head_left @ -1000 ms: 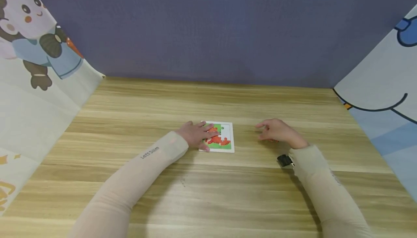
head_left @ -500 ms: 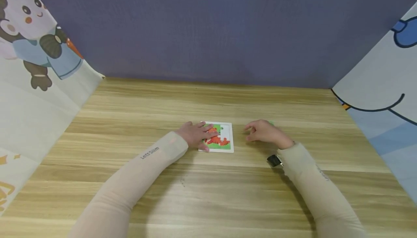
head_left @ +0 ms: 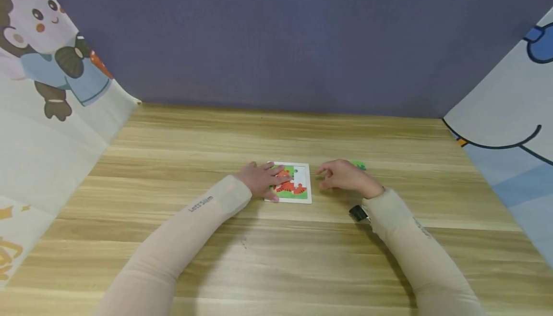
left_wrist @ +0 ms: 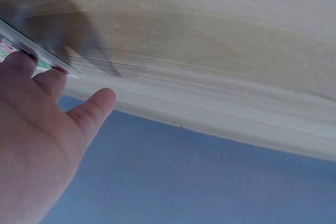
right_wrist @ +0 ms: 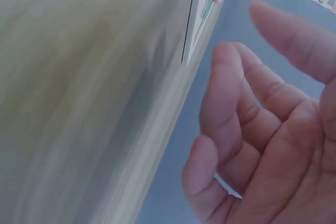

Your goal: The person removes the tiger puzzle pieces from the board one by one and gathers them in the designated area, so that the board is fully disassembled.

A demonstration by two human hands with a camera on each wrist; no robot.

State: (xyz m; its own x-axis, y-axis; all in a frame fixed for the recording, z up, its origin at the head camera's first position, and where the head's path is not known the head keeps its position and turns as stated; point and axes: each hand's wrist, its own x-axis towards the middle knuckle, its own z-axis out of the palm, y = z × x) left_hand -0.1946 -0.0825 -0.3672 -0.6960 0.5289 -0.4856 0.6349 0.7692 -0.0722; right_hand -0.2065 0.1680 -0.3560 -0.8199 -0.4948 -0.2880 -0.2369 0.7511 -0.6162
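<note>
A small jigsaw puzzle in a white frame lies on the table, its picture an orange-red animal on green. White backing shows bare at its upper right. My left hand rests on the puzzle's left side, fingers spread; in the left wrist view its fingertips touch the frame. Just right of the frame hovers my right hand, fingers loosely bent. In the right wrist view nothing shows between its thumb and fingers. A green puzzle piece lies behind the right hand, partly hidden by it.
A wood-grain table spreads under both arms. A dark blue panel stands along its back edge, with cartoon-printed sheets at both sides. A small black block sits by the right cuff.
My right hand has moved left toward the puzzle frame, and the green piece behind it has come into view. The red bit seen under it earlier no longer shows. The left hand stays put.
</note>
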